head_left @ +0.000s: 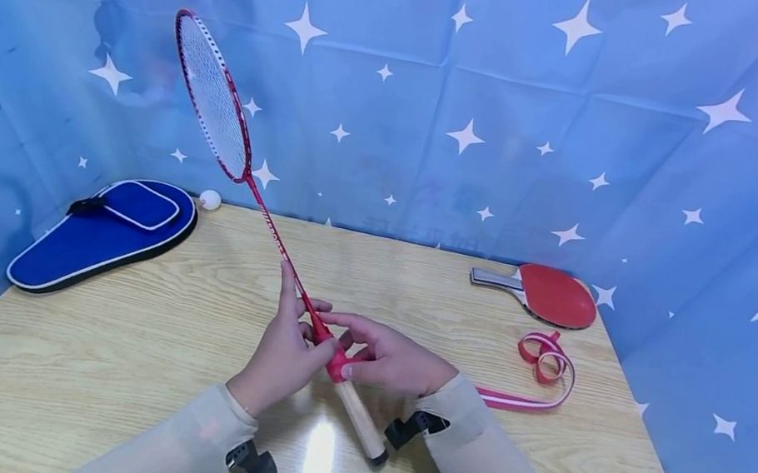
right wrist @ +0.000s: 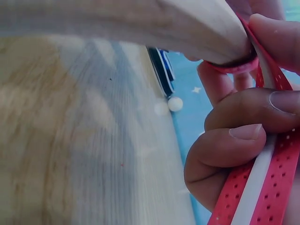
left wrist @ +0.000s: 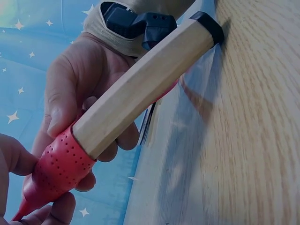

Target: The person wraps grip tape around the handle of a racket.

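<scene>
A red badminton racket (head_left: 270, 222) slants up and to the left above the table, its stringed head away from me. My left hand (head_left: 285, 355) grips it around the cone at the top of the handle. The handle's lower part is bare wood (left wrist: 145, 89) with a black end cap. Red perforated grip tape (left wrist: 61, 164) is wound round the handle's upper part. With thumb and fingers my right hand (head_left: 396, 358) pinches the tape's loose strip (right wrist: 276, 178), which shows a white stripe. From there the strip trails to a curl on the table at the right.
A blue paddle case (head_left: 112, 240) lies at the left, with a white ball (head_left: 210, 199) beside its far end. At the back right lies a red table tennis paddle (head_left: 556, 296). A blue starry curtain (head_left: 402, 105) surrounds the wooden table (head_left: 96, 373) at the back and sides.
</scene>
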The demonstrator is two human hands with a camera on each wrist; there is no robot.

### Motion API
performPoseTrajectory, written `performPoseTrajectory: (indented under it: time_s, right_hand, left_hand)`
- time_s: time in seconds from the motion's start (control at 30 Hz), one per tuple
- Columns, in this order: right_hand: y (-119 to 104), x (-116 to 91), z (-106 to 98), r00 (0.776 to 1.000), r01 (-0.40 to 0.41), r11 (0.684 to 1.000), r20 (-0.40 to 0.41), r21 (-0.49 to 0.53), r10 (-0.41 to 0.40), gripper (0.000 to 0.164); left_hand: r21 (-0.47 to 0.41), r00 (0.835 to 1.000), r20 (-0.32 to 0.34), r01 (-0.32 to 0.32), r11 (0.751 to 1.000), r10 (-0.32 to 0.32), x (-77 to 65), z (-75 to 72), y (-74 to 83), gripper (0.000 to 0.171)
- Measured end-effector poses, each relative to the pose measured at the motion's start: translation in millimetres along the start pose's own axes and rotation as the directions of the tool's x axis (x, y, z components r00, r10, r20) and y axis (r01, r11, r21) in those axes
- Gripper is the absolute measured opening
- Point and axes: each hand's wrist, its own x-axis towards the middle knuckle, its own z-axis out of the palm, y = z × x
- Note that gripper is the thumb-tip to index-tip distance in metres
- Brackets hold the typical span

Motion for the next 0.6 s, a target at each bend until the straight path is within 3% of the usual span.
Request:
performPoseTrajectory:
  time_s: [0.6]
  right_hand:
    - [2.2,0.1,-2.2,0.999,-0.033,0.999,0.014,0.025,0.032,0.079]
  left_hand:
    - [-0.06,1.0,0.021,0.004,0.998,-0.003,-0.3,-1.0,-0.7,0.129]
